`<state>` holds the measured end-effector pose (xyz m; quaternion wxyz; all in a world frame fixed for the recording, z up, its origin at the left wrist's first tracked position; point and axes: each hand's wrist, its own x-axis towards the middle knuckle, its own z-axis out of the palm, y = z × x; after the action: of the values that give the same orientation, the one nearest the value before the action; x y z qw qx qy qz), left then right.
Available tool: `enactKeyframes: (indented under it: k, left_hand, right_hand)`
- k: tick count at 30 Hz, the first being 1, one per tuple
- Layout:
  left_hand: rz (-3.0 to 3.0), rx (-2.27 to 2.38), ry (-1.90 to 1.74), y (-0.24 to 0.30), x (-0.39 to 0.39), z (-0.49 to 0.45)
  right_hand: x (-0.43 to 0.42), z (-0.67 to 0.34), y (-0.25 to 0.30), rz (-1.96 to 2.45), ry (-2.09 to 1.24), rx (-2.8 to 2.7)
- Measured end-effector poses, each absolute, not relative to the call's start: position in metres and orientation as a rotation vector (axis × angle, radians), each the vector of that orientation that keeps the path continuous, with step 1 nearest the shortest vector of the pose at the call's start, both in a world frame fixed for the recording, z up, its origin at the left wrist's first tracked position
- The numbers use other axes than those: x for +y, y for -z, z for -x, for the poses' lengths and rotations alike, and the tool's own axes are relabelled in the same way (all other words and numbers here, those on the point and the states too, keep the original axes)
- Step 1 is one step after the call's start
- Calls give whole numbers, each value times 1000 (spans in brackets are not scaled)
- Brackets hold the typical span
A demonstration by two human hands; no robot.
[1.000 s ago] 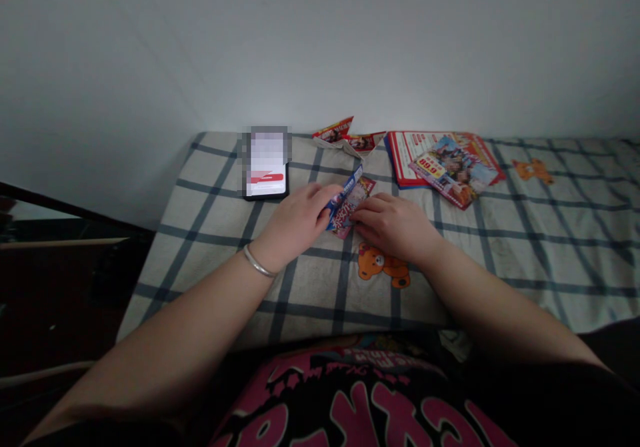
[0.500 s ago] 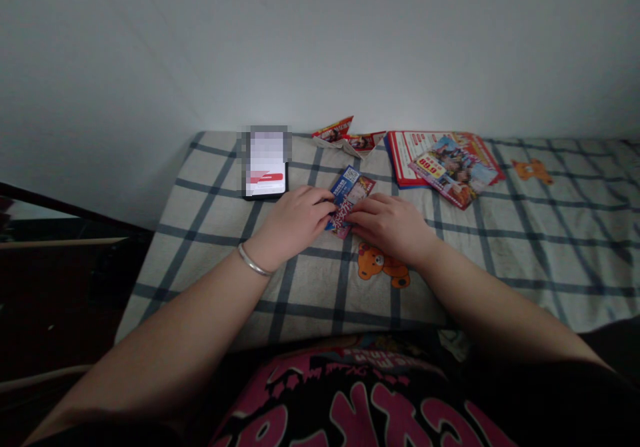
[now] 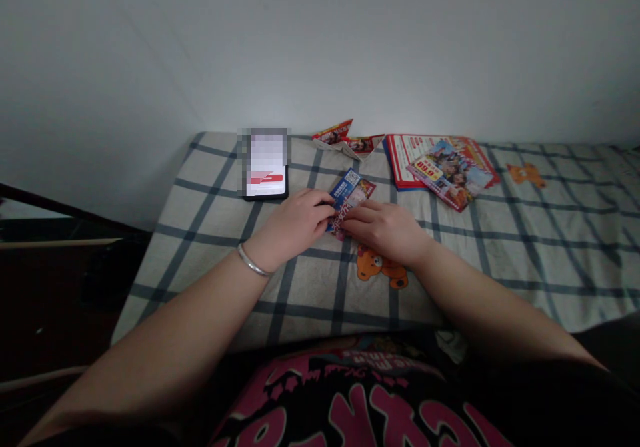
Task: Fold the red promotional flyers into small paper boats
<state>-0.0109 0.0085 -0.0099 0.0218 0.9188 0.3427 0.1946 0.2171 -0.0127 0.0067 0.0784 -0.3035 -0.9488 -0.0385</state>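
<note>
The blue-and-pink printed paper leaflet [image 3: 345, 193] lies on the white cotton-look cloth with blue checks [image 3: 215, 213], between both hands. Its long axis runs diagonally: the near end is toward the person and slightly left; the far end, bearing a square black-and-white code, points away and to the right, toward the red-and-white folded paper piece [image 3: 364, 145]. The blue panel forms the left side.

Left hand [image 3: 303, 223]: fingertips at the leaflet's left edge, thumb and fingers close together. Right hand [image 3: 385, 228]: fingers bent over the lower right part. Whether either hand pinches the paper or only presses it cannot be told.

The black rectangular smartphone [image 3: 266, 185], screen lit, lies beyond the left hand. The stack of red-and-white printed sheets [image 3: 403, 159] lies beyond the right hand, with a glossy multicoloured leaflet [image 3: 453, 177] resting diagonally across it.
</note>
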Motion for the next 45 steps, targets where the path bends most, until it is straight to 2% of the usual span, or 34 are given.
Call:
enactKeyframes:
  k: [6, 19, 29, 45]
  left_hand:
    - [-2835, 1065, -565, 11, 9, 11]
    - [-2813, 1013, -628, 10, 8, 11]
    - [-2826, 1116, -555, 5, 4, 7]
    - [-2724, 1232, -535, 8, 0, 2]
  right_hand:
    - [-15, -209, -5, 978, 128, -2799]
    - [-7, -211, 7, 1171, -179, -2517]
    - [-13, -198, 0, 1291, 33, -2581]
    - [-16, -195, 0, 1328, 74, -2619]
